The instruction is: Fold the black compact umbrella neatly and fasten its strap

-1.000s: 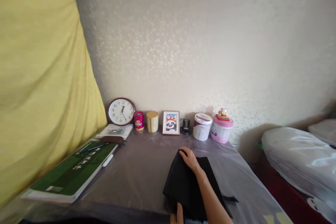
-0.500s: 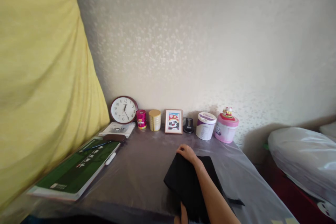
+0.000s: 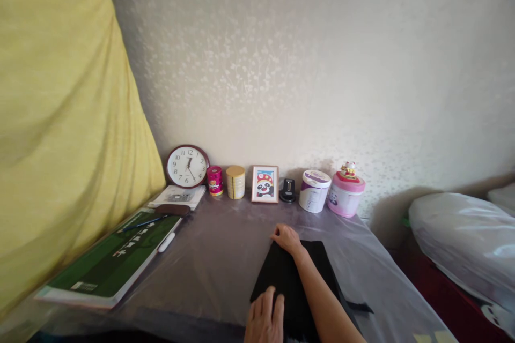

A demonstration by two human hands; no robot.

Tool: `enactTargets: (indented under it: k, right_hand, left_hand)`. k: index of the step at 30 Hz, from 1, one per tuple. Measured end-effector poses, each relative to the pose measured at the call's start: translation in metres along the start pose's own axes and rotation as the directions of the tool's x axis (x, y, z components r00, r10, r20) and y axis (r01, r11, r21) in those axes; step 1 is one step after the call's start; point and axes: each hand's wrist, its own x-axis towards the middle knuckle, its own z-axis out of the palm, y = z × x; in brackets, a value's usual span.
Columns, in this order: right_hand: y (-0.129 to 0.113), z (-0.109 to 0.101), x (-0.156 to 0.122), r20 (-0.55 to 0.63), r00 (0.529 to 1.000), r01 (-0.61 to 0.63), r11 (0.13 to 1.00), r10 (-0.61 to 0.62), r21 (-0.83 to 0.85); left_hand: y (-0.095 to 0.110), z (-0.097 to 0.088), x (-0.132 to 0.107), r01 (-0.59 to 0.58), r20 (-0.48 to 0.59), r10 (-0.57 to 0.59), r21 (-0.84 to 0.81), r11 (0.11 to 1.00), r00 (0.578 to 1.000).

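A piece of black cloth [image 3: 277,270] lies folded on the table near me, with a narrow black strap [image 3: 359,307] sticking out on its right. My right hand [image 3: 286,238] reaches across it, fingers bent and closed on its far left corner. At the near left edge rests my left hand [image 3: 265,317], its fingers stretched out over the cloth and slightly apart. My right forearm covers part of the cloth, and its near end is cut off by the frame.
A green book [image 3: 115,260] with a pen [image 3: 145,223] on it lies left. Along the wall stand a clock [image 3: 188,166], a pink tin [image 3: 214,181], a yellow-lidded can [image 3: 235,183], a panda picture [image 3: 265,185], a black device [image 3: 287,191] and two tubs [image 3: 314,192]. A yellow curtain [image 3: 68,118] hangs left.
My left hand has come up from under the cloth's near edge and now lies on top. The cloth's near left corner has flattened down. My right hand stays at the far corner.
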Motion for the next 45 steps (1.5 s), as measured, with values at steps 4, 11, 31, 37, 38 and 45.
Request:
enactTargets:
  k: [4, 11, 31, 37, 38, 45]
  right_hand:
    - [-0.002, -0.003, -0.001, -0.046, 0.999, 0.029, 1.0, -0.028, 0.009]
    - [-0.012, -0.034, -0.046, -0.162, 0.949, 0.284, 0.957, -0.272, 0.057]
    - [0.013, -0.019, -0.029, 0.016, 0.949, 0.315, 0.948, -0.314, -0.048]
    - [0.037, -0.047, -0.042, -0.255, 0.962, 0.076, 0.993, -0.098, -0.094]
    - [0.044, -0.054, -0.052, -0.345, 0.936, 0.038, 0.995, -0.067, -0.092]
    - [0.068, -0.065, -0.146, -0.342, 0.913, -0.229, 0.973, 0.223, 0.026]
  left_hand:
    - [0.005, 0.006, 0.022, -0.013, 0.188, 0.014, -0.004, 1.0, 0.982]
    - [0.007, 0.036, 0.022, -0.017, 0.15, 0.013, 0.022, 1.0, 0.989]
    - [0.029, 0.0, 0.015, 0.104, 0.215, -0.105, 0.014, 0.994, 0.971]
    - [0.021, 0.018, 0.016, 0.058, 0.172, -0.059, 0.009, 0.998, 0.983]
    - [0.019, 0.023, 0.016, 0.047, 0.144, -0.048, 0.01, 0.999, 0.988]
    - [0.025, 0.022, 0.009, 0.046, 0.072, -0.047, 0.024, 0.999, 0.996]
